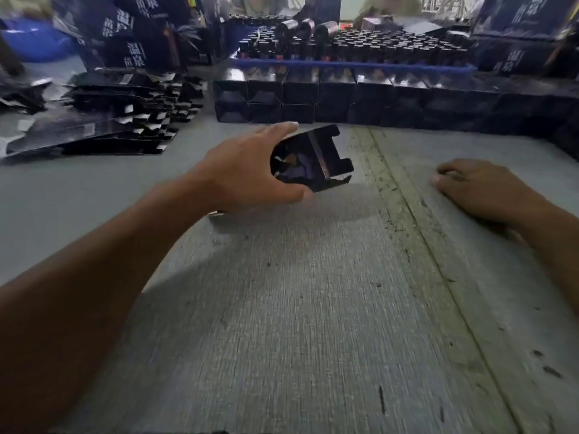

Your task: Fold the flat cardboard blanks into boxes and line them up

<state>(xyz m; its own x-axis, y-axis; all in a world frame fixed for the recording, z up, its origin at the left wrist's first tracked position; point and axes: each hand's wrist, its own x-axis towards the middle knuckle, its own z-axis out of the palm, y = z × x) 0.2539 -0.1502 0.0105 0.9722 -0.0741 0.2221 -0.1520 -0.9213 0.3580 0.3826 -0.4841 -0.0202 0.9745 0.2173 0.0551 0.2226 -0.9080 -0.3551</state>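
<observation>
Above the middle of the grey worktop (297, 308), the left hand (247, 170) holds a half-folded black box (313, 158) clear of the surface, its shadow lying on the worktop below. The thumb runs under the near edge and the fingers (279, 128) reach along the far side, so the hand is curled round the box. The box is glossy black card, tilted, with its open end turned toward the camera; loose flaps stick out at the right end, and inner flaps show inside the opening. The picture is blurred, so finer folds cannot be told.

The right hand (479, 189) rests on the worktop well to the right, palm down, fingers loosely bent and holding nothing.

At the far edge of the worktop a row of finished boxes (313, 98) stands side by side, stacked two high and touching one another. To the left lies a pile of flat blanks (125, 120), black with pale notched edges, fanned out on the surface. Behind the row sits a blue tray (344, 62) filled with small dark bottles (376, 45), and tall dark cartons with white lettering (131, 36) stand at the back left.
</observation>
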